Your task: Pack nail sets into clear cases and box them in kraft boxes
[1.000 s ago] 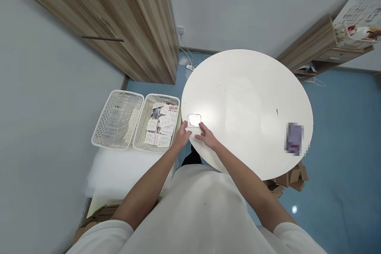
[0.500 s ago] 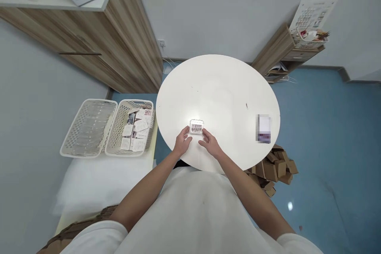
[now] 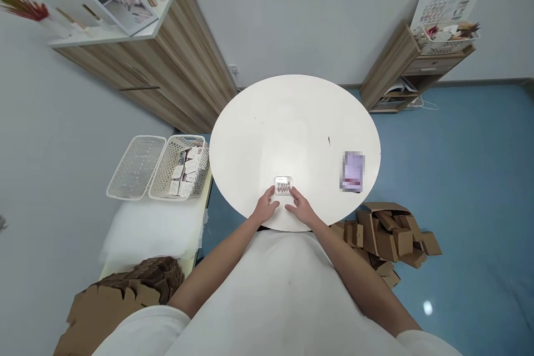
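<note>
A small clear plastic box of false nails (image 3: 283, 185) lies on the white oval table (image 3: 300, 105), near the edge closest to me. The dark, pointed nails sit in a row inside it. At its left edge are the fingertips of my left hand (image 3: 264, 207), thumb spread away. My right hand (image 3: 302, 209) mirrors this at the right edge, index finger reaching the box and thumb apart. Both hands are open, with the box between them. Whether the fingertips press on it is hard to tell.
A blurred-out purple item (image 3: 353, 171) lies on the table's right side. To the left stand a basket of cards and packs (image 3: 156, 178) and a basket of clear plastic pieces (image 3: 120, 178). Cardboard boxes (image 3: 392, 239) are piled on the floor at right; flattened cardboard (image 3: 112, 311) lies lower left.
My view has shifted, so the surroundings appear displaced. Both hands stay at the sides of the plastic box, with little change in their pose.
</note>
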Demonstrator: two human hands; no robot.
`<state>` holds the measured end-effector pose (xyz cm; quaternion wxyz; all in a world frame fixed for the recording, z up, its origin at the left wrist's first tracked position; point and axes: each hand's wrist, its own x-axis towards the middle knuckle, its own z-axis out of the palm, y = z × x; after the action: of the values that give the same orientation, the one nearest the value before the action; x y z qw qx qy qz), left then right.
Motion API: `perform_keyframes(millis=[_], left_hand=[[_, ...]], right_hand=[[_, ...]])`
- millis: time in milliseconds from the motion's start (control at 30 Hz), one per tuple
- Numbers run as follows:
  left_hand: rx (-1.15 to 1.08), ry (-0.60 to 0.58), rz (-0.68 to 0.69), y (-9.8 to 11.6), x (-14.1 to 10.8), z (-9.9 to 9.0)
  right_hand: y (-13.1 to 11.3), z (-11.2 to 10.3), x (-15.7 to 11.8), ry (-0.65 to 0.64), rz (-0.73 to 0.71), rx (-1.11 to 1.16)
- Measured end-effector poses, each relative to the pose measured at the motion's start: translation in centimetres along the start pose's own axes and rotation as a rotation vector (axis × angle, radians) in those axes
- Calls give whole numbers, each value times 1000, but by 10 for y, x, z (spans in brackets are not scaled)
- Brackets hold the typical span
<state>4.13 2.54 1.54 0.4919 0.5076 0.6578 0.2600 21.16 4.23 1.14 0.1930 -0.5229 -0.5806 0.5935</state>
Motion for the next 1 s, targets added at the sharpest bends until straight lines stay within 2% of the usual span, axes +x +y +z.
perform_keyframes(millis=[133,233,333,433,633,733,900,1000], left_hand=[[281,-9,32,-2,-6,-6],[482,-12,133,-10,-16,-9],[631,-80,221,-21,-28,-13],[740,-146,258,-27,-38,-17],[875,-193,298,-24,-45,-26],[883,-175,333,-25,-46,-33],[784,-113,329,-34,-46,-49],[666,-106,320,-39,-42,-58]], right_hand=[[7,0,-7,-9,-82,-258],[13,4,-17,-53,-193,-556],[15,11,-22,-72,-251,-816],[11,18,-18,-35,-233,-959],[-1,27,-6,0,-161,-999],[-4,34,-7,36,-134,-973],[-12,46,-28,20,-133,-899],[-13,48,-45,57,-164,-812]])
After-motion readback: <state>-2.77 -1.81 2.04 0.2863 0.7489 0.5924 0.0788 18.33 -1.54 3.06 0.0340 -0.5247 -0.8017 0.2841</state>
